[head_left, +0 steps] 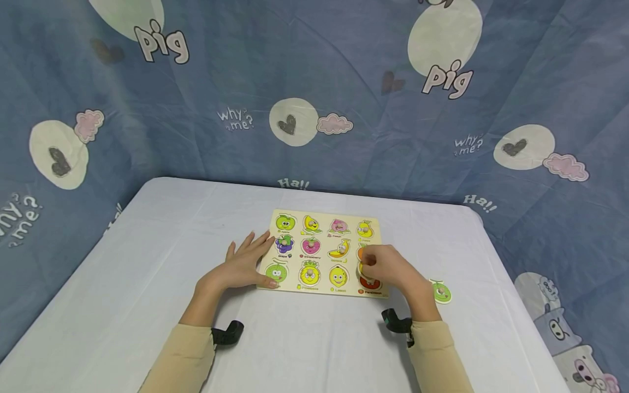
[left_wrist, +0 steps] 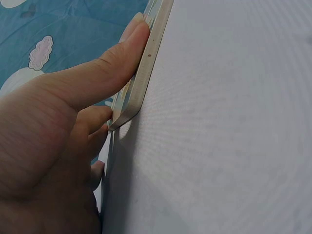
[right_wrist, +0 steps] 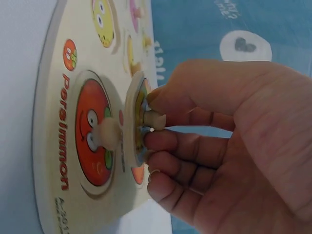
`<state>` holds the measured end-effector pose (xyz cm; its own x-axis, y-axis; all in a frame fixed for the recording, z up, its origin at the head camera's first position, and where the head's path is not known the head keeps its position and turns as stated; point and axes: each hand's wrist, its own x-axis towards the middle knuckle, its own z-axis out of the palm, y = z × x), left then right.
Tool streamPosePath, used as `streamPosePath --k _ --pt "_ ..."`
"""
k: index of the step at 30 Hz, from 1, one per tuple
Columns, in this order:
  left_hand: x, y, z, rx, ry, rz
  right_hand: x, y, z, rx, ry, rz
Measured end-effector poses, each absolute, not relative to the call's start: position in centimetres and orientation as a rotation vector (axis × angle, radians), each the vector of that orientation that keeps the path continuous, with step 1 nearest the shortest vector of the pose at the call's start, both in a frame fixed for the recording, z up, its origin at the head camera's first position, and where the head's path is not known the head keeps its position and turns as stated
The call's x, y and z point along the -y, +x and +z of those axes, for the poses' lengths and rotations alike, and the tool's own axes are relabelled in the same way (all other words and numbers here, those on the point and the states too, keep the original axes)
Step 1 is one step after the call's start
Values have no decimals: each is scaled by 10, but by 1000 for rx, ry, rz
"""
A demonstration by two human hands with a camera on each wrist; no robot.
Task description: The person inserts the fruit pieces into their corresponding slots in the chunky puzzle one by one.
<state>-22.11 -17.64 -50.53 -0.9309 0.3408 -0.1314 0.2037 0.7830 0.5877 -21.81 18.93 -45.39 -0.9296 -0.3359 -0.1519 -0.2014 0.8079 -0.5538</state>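
Note:
A wooden fruit puzzle board (head_left: 324,275) lies flat on the white table. My left hand (head_left: 241,267) rests at its left side, fingers spread along the edge and thumb (left_wrist: 107,68) lying on the front corner. Over the board's right side, my right hand (head_left: 388,265) pinches the small wooden knob of a yellow-faced puzzle piece (right_wrist: 130,114) between thumb and fingers. That piece is tilted in the right wrist view, close beside the red persimmon piece (right_wrist: 90,122), which sits in the board with its own knob. The held piece's picture is mostly hidden by the fingers.
A green melon piece (head_left: 441,292) lies on the table to the right, partly behind the right wrist. Other knobbed pieces, such as the pineapple (head_left: 309,274) and strawberry (head_left: 310,246), sit in the board. A blue printed curtain (head_left: 324,158) hangs behind the table.

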Motion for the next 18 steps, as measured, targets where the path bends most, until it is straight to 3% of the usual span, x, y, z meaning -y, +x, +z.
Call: streamPosePath --k 18 --pt "176 -221 -505 -2745 436 883 -168 -215 -462 -2739 -615 -803"
